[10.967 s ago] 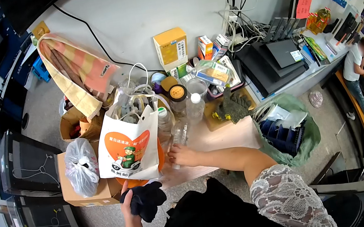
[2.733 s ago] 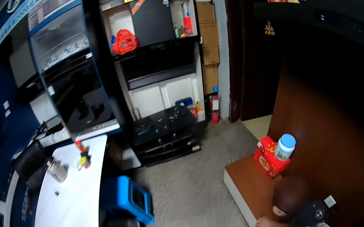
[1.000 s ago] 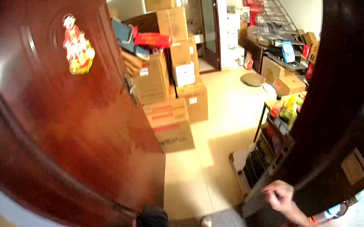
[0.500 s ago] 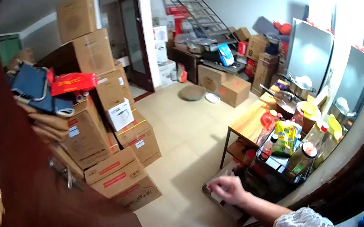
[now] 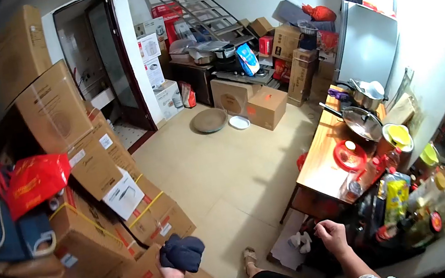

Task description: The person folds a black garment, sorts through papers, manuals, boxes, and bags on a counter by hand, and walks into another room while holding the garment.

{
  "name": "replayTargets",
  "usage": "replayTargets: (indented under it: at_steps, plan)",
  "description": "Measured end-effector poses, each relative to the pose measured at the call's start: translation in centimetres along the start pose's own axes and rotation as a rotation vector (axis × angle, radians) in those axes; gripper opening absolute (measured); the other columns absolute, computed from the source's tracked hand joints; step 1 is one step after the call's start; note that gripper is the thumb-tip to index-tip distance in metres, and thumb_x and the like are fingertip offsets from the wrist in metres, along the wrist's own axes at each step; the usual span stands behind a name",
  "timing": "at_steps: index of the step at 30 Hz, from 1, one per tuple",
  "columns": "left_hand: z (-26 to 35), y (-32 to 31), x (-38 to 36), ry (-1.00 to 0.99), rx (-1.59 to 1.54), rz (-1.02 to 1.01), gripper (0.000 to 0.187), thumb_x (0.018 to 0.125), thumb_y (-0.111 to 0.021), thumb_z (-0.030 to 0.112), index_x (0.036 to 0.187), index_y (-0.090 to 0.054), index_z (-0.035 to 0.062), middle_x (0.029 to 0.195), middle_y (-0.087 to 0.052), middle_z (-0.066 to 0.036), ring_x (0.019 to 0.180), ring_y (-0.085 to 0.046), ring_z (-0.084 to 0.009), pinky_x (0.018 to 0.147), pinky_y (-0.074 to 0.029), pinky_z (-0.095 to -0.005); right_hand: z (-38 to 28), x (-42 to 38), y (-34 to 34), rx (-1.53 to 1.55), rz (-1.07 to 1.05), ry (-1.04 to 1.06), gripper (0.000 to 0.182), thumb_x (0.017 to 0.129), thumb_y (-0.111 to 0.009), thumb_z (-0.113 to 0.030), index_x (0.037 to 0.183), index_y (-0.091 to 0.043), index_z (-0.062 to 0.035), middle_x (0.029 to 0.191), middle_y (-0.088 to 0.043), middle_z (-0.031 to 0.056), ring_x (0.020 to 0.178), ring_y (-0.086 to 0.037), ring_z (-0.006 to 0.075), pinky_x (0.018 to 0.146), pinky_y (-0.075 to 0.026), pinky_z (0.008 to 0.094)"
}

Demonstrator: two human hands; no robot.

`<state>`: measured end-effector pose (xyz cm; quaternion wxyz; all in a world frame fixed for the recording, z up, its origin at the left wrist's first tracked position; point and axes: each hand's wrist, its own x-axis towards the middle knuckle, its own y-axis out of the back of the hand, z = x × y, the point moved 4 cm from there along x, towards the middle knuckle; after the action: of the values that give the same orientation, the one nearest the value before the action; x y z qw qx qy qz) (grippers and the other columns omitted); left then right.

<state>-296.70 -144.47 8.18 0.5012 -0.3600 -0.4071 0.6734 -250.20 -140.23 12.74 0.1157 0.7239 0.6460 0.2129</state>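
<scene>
A bundle of dark navy cloth (image 5: 183,253) is gripped in my left hand (image 5: 170,267), in front of the stacked cartons at the lower left. My right hand (image 5: 332,236) is raised at the lower right with its fingers curled in; whether anything small is inside them cannot be made out. Beside it, light-coloured items (image 5: 299,242) lie low down near the wooden table (image 5: 317,165). On that table are a lidded pan (image 5: 362,124) and a round red lid (image 5: 349,156).
Cardboard boxes (image 5: 55,108) are stacked along the left, with a red bag (image 5: 35,181) on them. A round brown disc (image 5: 209,120) and a white dish (image 5: 239,122) lie on the floor. Bottles and a yellow packet (image 5: 396,197) crowd the right. Metal stairs (image 5: 201,10) rise behind.
The view has moved further into the room, and the door at the left is out of sight. My left hand has risen into fuller view with the dark cloth. My right hand appears further right.
</scene>
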Motion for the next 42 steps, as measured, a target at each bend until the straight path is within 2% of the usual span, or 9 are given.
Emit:
replayTargets:
  at_steps: [3, 9, 19, 20, 24, 25, 28, 38, 42]
  plan:
    - [-0.3, 0.0, 9.8, 0.052, -0.03, 0.238, 0.032, 0.085, -0.039, 0.035, 0.089, -0.052, 0.005, 0.076, -0.052, -0.005, 0.066, -0.052, -0.0224, 0.059, -0.046, -0.033, -1.6, 9.7, -4.3, -0.2, -0.032, 0.086, 0.013, 0.083, -0.057, -0.01, 0.08, -0.064, 0.001, 0.063, -0.063, 0.0086, 0.059, -0.061, 0.0118, 0.056, -0.048, 0.0247]
    - [2.9, 6.4, 23.9, 0.036, 0.03, 0.297, 0.027, 0.087, -0.04, 0.031, 0.087, -0.056, 0.0097, 0.091, -0.062, -0.009, 0.08, -0.058, -0.0267, 0.076, -0.049, -0.0396, -8.3, 29.5, -17.3, -0.21, -0.255, 0.211, 0.015, 0.082, -0.062, -0.013, 0.087, -0.063, 0.0013, 0.074, -0.066, 0.0123, 0.069, -0.066, 0.0175, 0.061, -0.051, 0.0271]
    - [12.3, 13.4, 45.0, -0.116, 0.072, 0.551, 0.035, 0.082, -0.043, 0.041, 0.06, -0.048, 0.0136, 0.058, -0.048, -0.002, 0.052, -0.046, -0.0226, 0.056, -0.046, -0.0387, -9.7, 53.6, -38.7, -0.272, -0.477, 0.284, 0.018, 0.08, -0.063, -0.021, 0.09, -0.066, -0.0061, 0.078, -0.065, 0.0122, 0.069, -0.064, 0.0253, 0.064, -0.051, 0.0324]
    - [13.0, 15.9, 49.2, -0.018, -0.2, 0.213, 0.037, 0.081, -0.043, 0.042, 0.057, -0.046, 0.0136, 0.056, -0.047, -0.005, 0.052, -0.046, -0.0242, 0.054, -0.043, -0.04, -9.1, 56.3, -39.6, -0.361, -0.467, 0.229, 0.02, 0.079, -0.063, -0.024, 0.09, -0.066, -0.0068, 0.078, -0.065, 0.0127, 0.071, -0.064, 0.0261, 0.065, -0.051, 0.033]
    - [14.5, 5.6, 64.9, -0.019, 0.039, 0.438, 0.033, 0.08, -0.045, 0.033, 0.054, -0.036, 0.0166, 0.05, -0.034, -0.002, 0.045, -0.036, -0.0211, 0.043, -0.029, -0.0357, -7.7, 65.9, -41.8, -0.416, -0.385, 0.102, 0.018, 0.076, -0.066, -0.021, 0.086, -0.067, -0.0054, 0.075, -0.066, 0.0122, 0.067, -0.065, 0.0216, 0.064, -0.051, 0.0303]
    - [14.2, 3.3, 69.6, 0.255, -0.085, -0.101, 0.03, 0.078, -0.047, 0.03, 0.054, -0.034, 0.0173, 0.05, -0.032, 0.0, 0.045, -0.035, -0.0192, 0.044, -0.03, -0.0334, -5.9, 68.3, -42.8, -0.34, -0.361, 0.061, 0.016, 0.077, -0.064, -0.017, 0.085, -0.067, -0.0029, 0.074, -0.067, 0.0115, 0.067, -0.065, 0.0182, 0.064, -0.051, 0.0286]
    - [14.5, 3.9, 81.2, 0.099, -0.096, 0.54, 0.026, 0.084, -0.044, 0.028, 0.071, -0.057, 0.0097, 0.066, -0.057, -0.003, 0.058, -0.054, -0.0189, 0.055, -0.046, -0.0323, -7.1, 73.9, -47.2, -0.321, -0.377, -0.04, 0.015, 0.08, -0.059, -0.011, 0.084, -0.066, 0.0014, 0.071, -0.067, 0.0113, 0.065, -0.064, 0.0148, 0.06, -0.051, 0.0268]
    - [20.2, -0.5, 108.2, 0.346, 0.146, -0.003, 0.029, 0.091, -0.047, 0.023, 0.117, -0.051, 0.0091, 0.107, -0.06, -0.006, 0.098, -0.058, -0.0159, 0.08, -0.049, -0.0305, -18.5, 95.7, -82.0, 0.842, -1.291, -0.492, 0.078, 0.083, -0.062, -0.028, 0.141, -0.015, -0.0081, 0.134, -0.035, 0.0174, 0.116, -0.045, 0.0256, 0.091, -0.045, 0.0421]
    - [30.8, -0.4, 114.4, 0.375, 0.475, 0.173, 0.057, 0.089, -0.052, 0.025, 0.138, -0.026, 0.0146, 0.125, -0.047, -0.01, 0.1, -0.056, -0.0231, 0.085, -0.049, -0.0355, -27.0, 101.9, -96.7, 0.585, -1.501, -0.597, 0.05, 0.081, -0.06, -0.023, 0.124, -0.043, -0.0026, 0.105, -0.059, 0.0136, 0.089, -0.061, 0.0254, 0.072, -0.054, 0.0418]
